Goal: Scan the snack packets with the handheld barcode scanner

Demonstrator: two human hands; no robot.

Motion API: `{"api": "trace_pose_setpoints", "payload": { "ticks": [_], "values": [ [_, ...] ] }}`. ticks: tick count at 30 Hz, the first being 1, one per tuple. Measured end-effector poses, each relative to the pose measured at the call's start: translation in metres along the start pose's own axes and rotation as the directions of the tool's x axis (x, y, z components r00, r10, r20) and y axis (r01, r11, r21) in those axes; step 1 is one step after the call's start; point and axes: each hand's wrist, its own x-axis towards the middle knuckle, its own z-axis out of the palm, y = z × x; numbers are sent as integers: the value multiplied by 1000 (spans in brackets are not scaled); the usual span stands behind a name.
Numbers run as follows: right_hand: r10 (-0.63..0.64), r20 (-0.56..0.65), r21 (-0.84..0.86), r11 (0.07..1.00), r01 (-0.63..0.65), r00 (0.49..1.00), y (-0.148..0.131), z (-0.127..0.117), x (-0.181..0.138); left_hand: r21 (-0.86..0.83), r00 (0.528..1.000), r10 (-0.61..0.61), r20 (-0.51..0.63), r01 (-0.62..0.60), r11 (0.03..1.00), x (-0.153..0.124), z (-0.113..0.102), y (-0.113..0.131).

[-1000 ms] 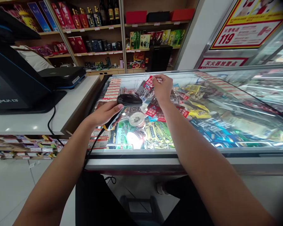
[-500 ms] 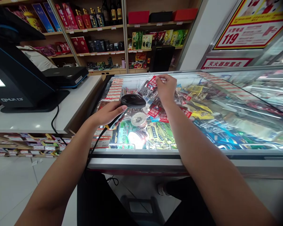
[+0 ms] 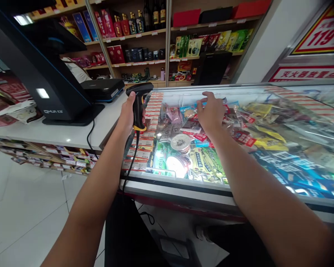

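Observation:
My left hand (image 3: 128, 113) is wrapped round the handle of a black and yellow barcode scanner (image 3: 138, 107). The scanner stands upright at the freezer's left edge, its cable hanging down in front. Over the open part of the chest freezer (image 3: 183, 187), my right hand (image 3: 211, 113) reaches among packaged ice creams with thumb and forefinger apart. No package shows between them. Red-labelled clear packets (image 3: 192, 128) and a blue packet (image 3: 187, 111) lie beside and under this hand. Nearer to me are a round white-lidded tub (image 3: 180, 142) and green packets (image 3: 207, 161).
To the left, a white counter (image 3: 105, 128) holds a black checkout terminal (image 3: 55, 96) and a flat black device (image 3: 102, 88). Price labels (image 3: 144, 142) line the freezer's left side. A glass lid covers its right part. Shelves of bottles and boxes stand behind.
My left hand has swung the scanner upright, up and away from the packets. My right hand has let go of the red-labelled packet. The view has turned left.

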Motion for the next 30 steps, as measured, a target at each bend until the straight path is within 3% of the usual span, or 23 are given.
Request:
{"api": "trace_pose_setpoints", "payload": {
  "ticks": [2, 4, 6, 10, 13, 16, 22, 24, 27, 30],
  "values": [
    [-46, 97, 110, 993, 36, 994, -22, 8, -14, -14, 1000, -18, -15, 18, 1000, 4, -5, -2],
    [-138, 265, 227, 971, 77, 954, -48, 18, -33, -1, 1000, -23, -21, 23, 1000, 5, -9, -2],
    [-269, 402, 256, 951, 175, 875, -71, 29, -53, 16, 999, -19, -32, 20, 1000, 5, -11, -1],
    [-492, 545, 227, 866, 445, 679, -95, 53, -79, -6, 998, -21, -54, 20, 1000, 4, -12, 0],
    [-492, 615, 197, 852, 484, 616, -97, 66, -81, -118, 997, -48, -54, 41, 992, 3, -11, 1],
    [-492, 610, 152, 842, 518, 621, -99, 74, -76, -219, 994, -99, -52, 85, 972, 2, -9, 3],
    [-600, 498, 128, 765, 631, 627, -113, 65, -68, -172, 991, -93, -97, 76, 982, 3, -6, 1],
    [-542, 498, 51, 797, 602, 677, -113, 49, -58, -154, 993, -79, -88, 65, 986, 2, -4, 0],
    [-398, 457, -65, 877, 476, 795, -104, 18, -35, -94, 996, -30, -79, 23, 995, -2, -1, 2],
    [-323, 312, 45, 944, 326, 893, -85, -7, -15, -33, 995, 60, -78, -63, 997, -8, 3, 8]
  ]
}}
